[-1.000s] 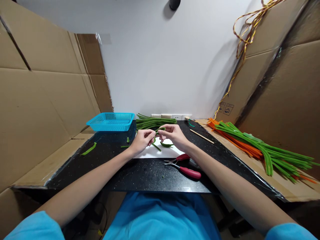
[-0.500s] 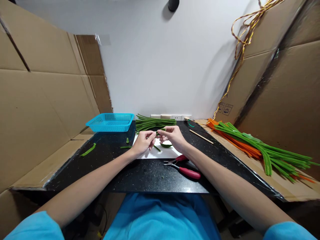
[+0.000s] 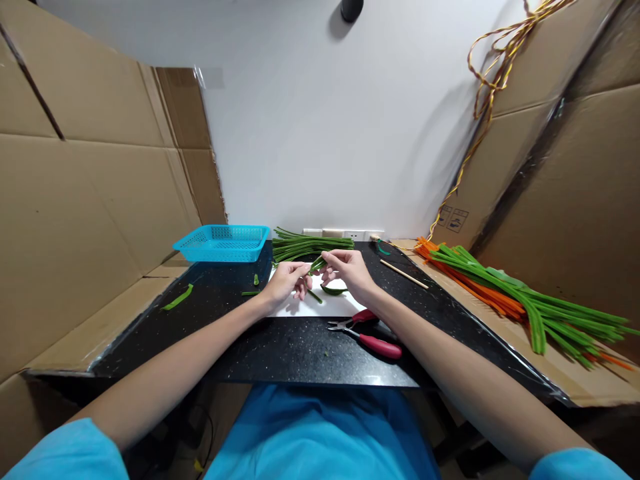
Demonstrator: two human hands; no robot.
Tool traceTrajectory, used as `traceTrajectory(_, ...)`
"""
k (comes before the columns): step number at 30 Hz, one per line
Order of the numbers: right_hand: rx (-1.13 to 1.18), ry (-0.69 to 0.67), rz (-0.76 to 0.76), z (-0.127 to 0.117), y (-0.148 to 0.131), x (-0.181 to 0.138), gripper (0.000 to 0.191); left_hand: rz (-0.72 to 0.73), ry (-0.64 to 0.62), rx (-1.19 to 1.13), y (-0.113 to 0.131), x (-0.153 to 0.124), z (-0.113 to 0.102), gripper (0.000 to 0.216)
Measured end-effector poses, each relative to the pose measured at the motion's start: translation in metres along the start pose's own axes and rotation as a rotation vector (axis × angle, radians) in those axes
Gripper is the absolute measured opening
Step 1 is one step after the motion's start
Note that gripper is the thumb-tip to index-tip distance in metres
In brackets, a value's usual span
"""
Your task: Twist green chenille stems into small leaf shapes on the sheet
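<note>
Between my two hands is a short dark green pipe cleaner piece (image 3: 317,265), held over a white sheet (image 3: 335,307). My left hand (image 3: 287,283) pinches its left end with thumb and forefinger. At the other end, my right hand (image 3: 350,273) is closed on it, the fingertips partly hiding it. Below the right hand, a curved dark green piece (image 3: 333,291) lies on the sheet. Near the left fingers a short straight green piece (image 3: 315,297) rests there too. Red-handled pliers (image 3: 370,337) lie with jaws apart, just in front of the sheet.
Behind the hands lies a bundle of dark green pipe cleaners (image 3: 310,247). A blue basket (image 3: 225,244) stands back left, a wooden stick (image 3: 404,274) lies right. Bright green pipe cleaners (image 3: 530,293) and orange ones (image 3: 495,297) lie on cardboard. Cardboard walls (image 3: 125,180) flank the black table (image 3: 280,353).
My right thumb and fingers have shifted slightly right and up, away from the left fingertips. More of the green piece shows between the hands.
</note>
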State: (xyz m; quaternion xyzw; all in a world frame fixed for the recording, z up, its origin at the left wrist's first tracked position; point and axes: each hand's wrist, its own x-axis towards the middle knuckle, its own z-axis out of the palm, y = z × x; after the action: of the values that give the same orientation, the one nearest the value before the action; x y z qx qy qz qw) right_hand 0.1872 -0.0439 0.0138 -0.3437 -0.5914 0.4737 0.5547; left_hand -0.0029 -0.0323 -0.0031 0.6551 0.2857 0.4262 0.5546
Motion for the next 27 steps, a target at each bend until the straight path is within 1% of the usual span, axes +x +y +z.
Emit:
traceTrajectory(3,-0.020,0.001,-0.016,0.0004,-0.0009,-0.0008,0.045,0.013,-0.008,0.011,0.0019,-0.0015,0.0001,0.050)
traceTrajectory(6,-0.057,-0.045,-0.038,0.0022,-0.0018,-0.0028,0.046,0.043,-0.031,0.078,0.0033,-0.0034,0.0018,0.051)
traceTrajectory(9,-0.106,-0.086,-0.075,0.0033,-0.0013,-0.0045,0.045,0.094,-0.023,0.162,0.0033,-0.0047,0.0035,0.052)
traceTrajectory(13,-0.184,-0.071,-0.117,0.0026,0.0014,-0.0054,0.044,0.138,-0.022,0.253,0.0024,-0.0059,0.0031,0.050)
traceTrajectory(16,-0.232,-0.067,-0.118,0.0019,0.0020,-0.0060,0.044,0.144,-0.035,0.302,0.0019,-0.0061,0.0019,0.050)
traceTrajectory(18,-0.248,-0.072,-0.118,0.0020,0.0014,-0.0061,0.044,0.135,-0.049,0.295,0.0012,-0.0055,0.0016,0.050)
traceTrajectory(21,-0.218,-0.071,-0.105,0.0023,0.0006,-0.0048,0.044,0.114,-0.070,0.242,-0.0016,-0.0039,0.0025,0.050)
traceTrajectory(25,-0.069,-0.037,-0.040,0.0016,0.0013,-0.0014,0.044,0.097,-0.079,0.184,-0.0055,-0.0025,0.0040,0.056)
traceTrajectory(27,-0.032,-0.037,-0.036,0.0011,0.0015,-0.0010,0.043,0.098,-0.077,0.177,-0.0055,-0.0028,0.0043,0.058)
